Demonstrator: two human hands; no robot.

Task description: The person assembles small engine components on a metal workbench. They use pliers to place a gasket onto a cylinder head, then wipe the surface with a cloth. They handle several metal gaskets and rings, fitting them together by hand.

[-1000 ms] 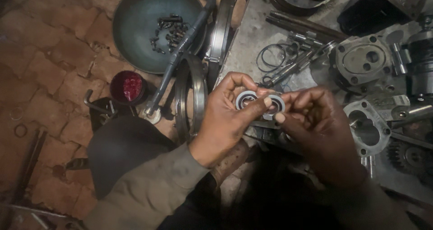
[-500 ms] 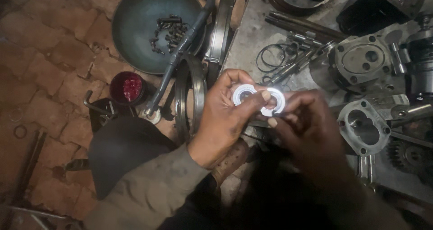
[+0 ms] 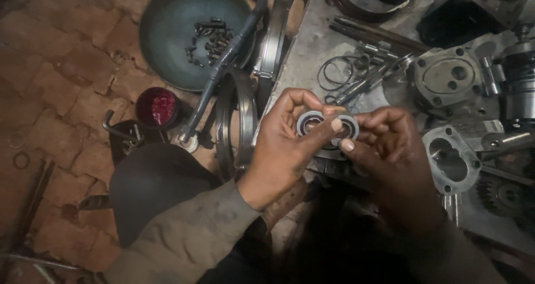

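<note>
My left hand (image 3: 284, 144) and my right hand (image 3: 390, 150) meet in the middle of the view, above the edge of a grey metal sheet (image 3: 304, 44). Between their fingertips they pinch two flat grey ring-shaped seals (image 3: 329, 127) lying side by side. The left thumb crosses over the seals and the right forefinger presses the right-hand one from below. Both sleeves reach in from the bottom.
A round metal bowl (image 3: 167, 39) with several dark bolts sits upper left, a hose (image 3: 228, 55) across it. A small red-filled tin (image 3: 157, 108) stands on brick floor. Large steel rings (image 3: 237, 122), thin wire rings (image 3: 334, 72), pump housings (image 3: 448, 75) and a gear (image 3: 504, 195) lie around.
The two seals stay between my fingers. They looked bright half a second ago and now look darker, slightly turned. Both hands have barely shifted.
</note>
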